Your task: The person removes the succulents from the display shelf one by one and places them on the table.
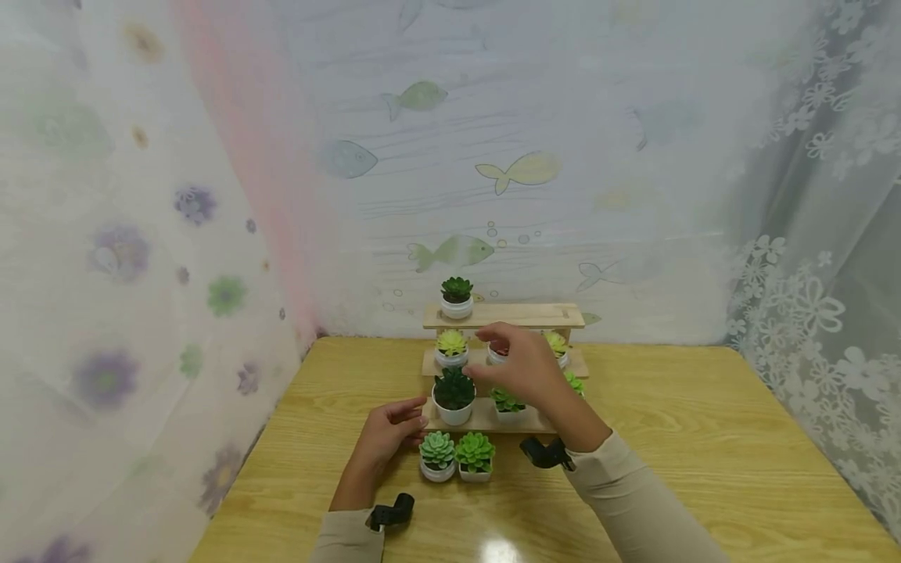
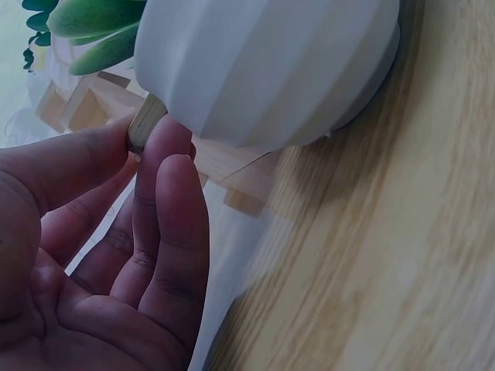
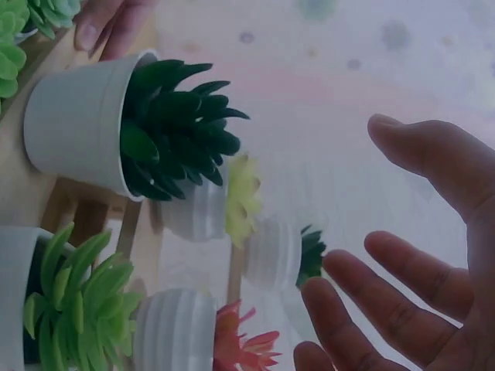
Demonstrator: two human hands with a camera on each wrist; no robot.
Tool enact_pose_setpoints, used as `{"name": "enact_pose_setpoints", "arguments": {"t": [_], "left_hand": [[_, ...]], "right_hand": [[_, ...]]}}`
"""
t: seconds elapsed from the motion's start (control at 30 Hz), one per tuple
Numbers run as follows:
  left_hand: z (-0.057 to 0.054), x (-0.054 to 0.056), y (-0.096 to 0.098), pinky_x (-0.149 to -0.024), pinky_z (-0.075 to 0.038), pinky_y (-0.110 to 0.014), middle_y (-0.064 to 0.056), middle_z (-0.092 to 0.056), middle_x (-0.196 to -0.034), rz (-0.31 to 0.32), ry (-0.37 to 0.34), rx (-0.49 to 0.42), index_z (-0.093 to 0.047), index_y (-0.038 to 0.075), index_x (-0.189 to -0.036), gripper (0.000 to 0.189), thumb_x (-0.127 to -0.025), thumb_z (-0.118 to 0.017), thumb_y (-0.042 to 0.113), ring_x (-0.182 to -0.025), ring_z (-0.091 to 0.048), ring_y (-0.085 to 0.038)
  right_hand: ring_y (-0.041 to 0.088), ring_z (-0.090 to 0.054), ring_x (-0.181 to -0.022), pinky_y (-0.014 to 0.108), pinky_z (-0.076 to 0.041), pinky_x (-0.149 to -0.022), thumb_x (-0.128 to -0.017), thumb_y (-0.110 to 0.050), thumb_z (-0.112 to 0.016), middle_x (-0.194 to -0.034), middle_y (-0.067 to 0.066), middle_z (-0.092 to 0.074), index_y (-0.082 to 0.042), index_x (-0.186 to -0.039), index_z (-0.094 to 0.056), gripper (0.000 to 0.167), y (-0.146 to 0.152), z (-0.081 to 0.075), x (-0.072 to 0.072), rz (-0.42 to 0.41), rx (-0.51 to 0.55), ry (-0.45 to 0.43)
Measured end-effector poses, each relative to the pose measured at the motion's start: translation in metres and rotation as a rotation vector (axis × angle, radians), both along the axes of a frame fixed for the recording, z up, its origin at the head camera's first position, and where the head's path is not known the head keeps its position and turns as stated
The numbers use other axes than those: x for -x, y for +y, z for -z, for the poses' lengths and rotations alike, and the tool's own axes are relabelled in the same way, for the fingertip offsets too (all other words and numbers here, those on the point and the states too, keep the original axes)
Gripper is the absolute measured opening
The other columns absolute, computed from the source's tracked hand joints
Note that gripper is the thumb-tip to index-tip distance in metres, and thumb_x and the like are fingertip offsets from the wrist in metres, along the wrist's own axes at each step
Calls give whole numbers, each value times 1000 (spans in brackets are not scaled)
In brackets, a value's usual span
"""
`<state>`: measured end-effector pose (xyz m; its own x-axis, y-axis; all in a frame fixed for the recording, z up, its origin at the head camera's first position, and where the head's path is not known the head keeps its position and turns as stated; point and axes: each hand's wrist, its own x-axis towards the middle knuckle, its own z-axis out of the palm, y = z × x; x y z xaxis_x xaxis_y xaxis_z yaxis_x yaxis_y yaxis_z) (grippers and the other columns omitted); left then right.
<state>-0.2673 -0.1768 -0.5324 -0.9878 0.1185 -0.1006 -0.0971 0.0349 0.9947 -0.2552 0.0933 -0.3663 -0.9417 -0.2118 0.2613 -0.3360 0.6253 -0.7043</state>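
A small tiered wooden plant stand (image 1: 521, 315) carries several potted artificial succulents. My left hand (image 1: 383, 434) is at the left end of its lowest tier, where thumb and fingertips pinch the end of a wooden board (image 2: 145, 125). My right hand (image 1: 526, 366) hovers over the stand with fingers spread and nothing in them. Closest to it is a dark green succulent (image 3: 174, 127) in a plain white pot (image 3: 81, 124), on the lowest tier's left. A light green succulent (image 1: 508, 400) sits to the right of that pot; my right hand and wrist partly hide the plants behind.
In front of the stand, a pale green succulent (image 1: 437, 450) and a bright green one (image 1: 475, 451) stand side by side on the wooden table (image 1: 676, 438). Another dark green succulent (image 1: 457, 289) occupies the top tier's left. Patterned curtains (image 1: 493, 117) surround the table's back and sides.
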Motion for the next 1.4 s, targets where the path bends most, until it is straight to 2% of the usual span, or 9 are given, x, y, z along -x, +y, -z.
{"name": "enact_pose_setpoints", "arguments": {"t": [0.37,0.63,0.87,1.2,1.4], "left_hand": [[-2,0,0,-70,-64,-32,-17,-72,-118,-9,-15,12,-67,5,-138,45,-94,-76,7,-81,-75,-18],[-5,-4,2,-69,-64,-31,-18,-74,-115,-3,10,11,-65,2,-138,44,-95,-74,5,-78,-75,-17],[-2,-7,4,-71,-64,-32,-15,-74,-110,-25,4,-9,-66,0,-137,43,-95,-74,5,-78,-74,-17],[1,-6,4,-72,-64,-31,-14,-71,-108,-60,-11,-3,-69,3,-135,41,-94,-74,3,-79,-75,-18],[0,-9,4,-71,-64,-31,-17,-70,-109,-59,2,-15,-67,-1,-136,43,-94,-74,2,-77,-74,-18]], "right_hand": [[25,-67,-120,47,-60,-93,-83,-41,-88,-135,-1,-68,-20,-139,-64,64,-8,-11,27,6,41,-4],[28,-64,-127,51,-58,-96,-86,-46,-84,-140,3,-65,-19,-144,-60,69,-9,-7,47,50,-22,21],[29,-63,-126,51,-57,-95,-84,-50,-84,-141,5,-64,-16,-143,-61,72,-12,-9,57,85,-93,39],[30,-64,-121,51,-57,-94,-84,-56,-82,-141,4,-64,-19,-143,-60,74,-16,-9,69,138,-143,-9],[30,-63,-123,52,-56,-97,-83,-58,-82,-142,7,-63,-16,-145,-59,78,-15,-4,80,119,-139,-24]]}}
